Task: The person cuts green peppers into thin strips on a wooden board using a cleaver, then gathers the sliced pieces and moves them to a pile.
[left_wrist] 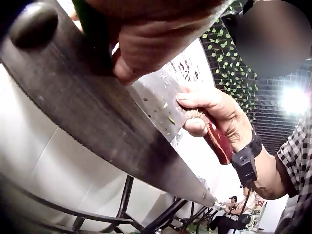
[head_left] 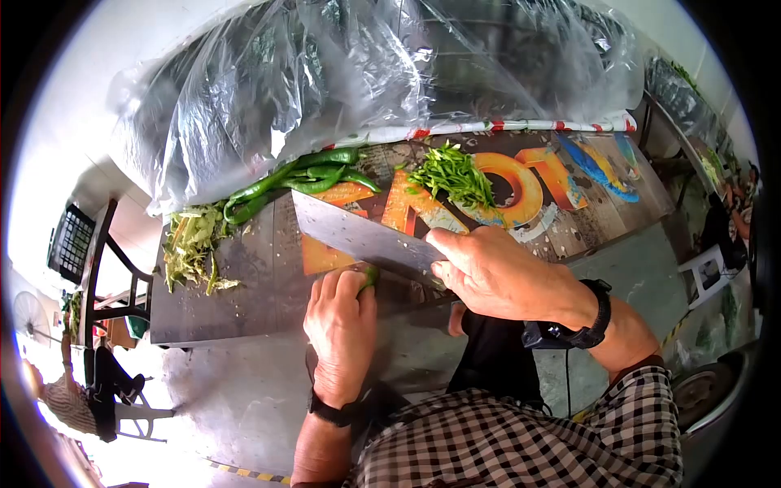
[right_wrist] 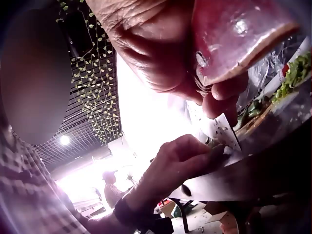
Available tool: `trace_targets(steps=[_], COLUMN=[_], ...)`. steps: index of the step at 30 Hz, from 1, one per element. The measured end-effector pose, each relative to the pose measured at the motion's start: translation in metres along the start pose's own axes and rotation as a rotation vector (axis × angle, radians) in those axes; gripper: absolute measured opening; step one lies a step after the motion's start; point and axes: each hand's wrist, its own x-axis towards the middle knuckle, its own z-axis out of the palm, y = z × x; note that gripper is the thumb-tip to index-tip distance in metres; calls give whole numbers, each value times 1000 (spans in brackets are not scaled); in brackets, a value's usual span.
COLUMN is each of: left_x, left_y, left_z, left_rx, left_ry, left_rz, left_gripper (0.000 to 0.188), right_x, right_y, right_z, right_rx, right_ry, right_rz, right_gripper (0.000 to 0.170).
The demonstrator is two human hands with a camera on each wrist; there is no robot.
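Observation:
My right hand [head_left: 508, 276] grips a broad cleaver by its red handle [left_wrist: 218, 142]; the blade [head_left: 366, 237] slants across the table and its flat is flecked with green bits. Close beside the blade, my left hand [head_left: 340, 313] has its fingers curled down over a green pepper [head_left: 370, 276], of which only an end shows. Whole green peppers [head_left: 277, 180] lie at the table's back edge, left of a pile of sliced green pepper [head_left: 452, 175]. Pale green scraps [head_left: 191, 244] are heaped at the left end.
The dark table [head_left: 236, 305] bears large orange lettering [head_left: 529, 199]. Clear plastic sheeting [head_left: 366, 73] covers something dark along its back. A black crate [head_left: 71, 242] and a seated person [head_left: 77, 403] are at far left; a white stool [head_left: 706, 281] stands at right.

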Motion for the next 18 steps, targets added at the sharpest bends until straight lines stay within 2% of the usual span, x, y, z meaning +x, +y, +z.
trace_targets(steps=[18], left_x=[-1], left_y=[-1], left_z=[4], left_rx=[-3], left_ry=[12], left_rz=[25], left_gripper=[18], right_x=[9], right_y=[-4], right_z=[-1], right_rx=[20], right_ry=[-106], right_rz=[-6], right_gripper=[15])
